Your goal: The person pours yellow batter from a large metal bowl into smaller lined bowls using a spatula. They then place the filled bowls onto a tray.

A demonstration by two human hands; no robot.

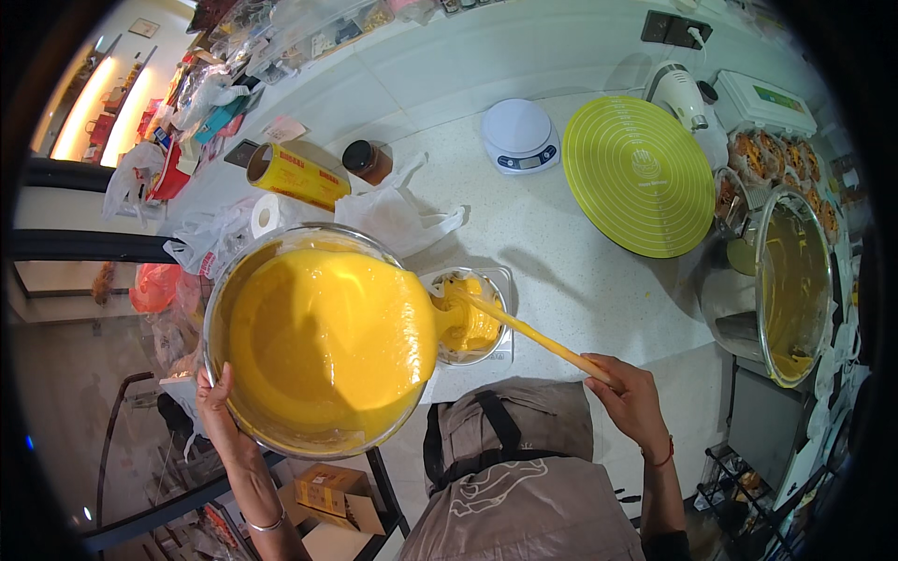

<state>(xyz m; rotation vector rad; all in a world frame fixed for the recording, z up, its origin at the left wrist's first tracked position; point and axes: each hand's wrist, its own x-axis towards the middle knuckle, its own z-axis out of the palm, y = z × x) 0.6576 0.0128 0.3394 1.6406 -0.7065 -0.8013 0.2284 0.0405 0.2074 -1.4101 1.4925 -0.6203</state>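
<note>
My left hand point(219, 403) grips the rim of a large metal mixing bowl point(219, 308), which is tipped to the right. Thick yellow batter point(330, 329) fills much of it and flows over its right edge into a smaller round container point(502, 301). That container stands on a flat scale point(509, 354), partly hidden by the bowl. In my right hand point(628, 396) is the end of a long wooden stick or spatula handle point(540, 340), smeared yellow. Its far end reaches into the falling batter over the small container, and the tip is covered.
A white digital scale point(520, 133), a round green mat point(638, 175) and a hand mixer point(677, 91) are at the back. At the right stands a batter-coated metal mixer bowl point(796, 294). A yellow film roll point(298, 175), a lidded jar point(367, 161) and a plastic bag point(396, 214) lie behind the tipped bowl.
</note>
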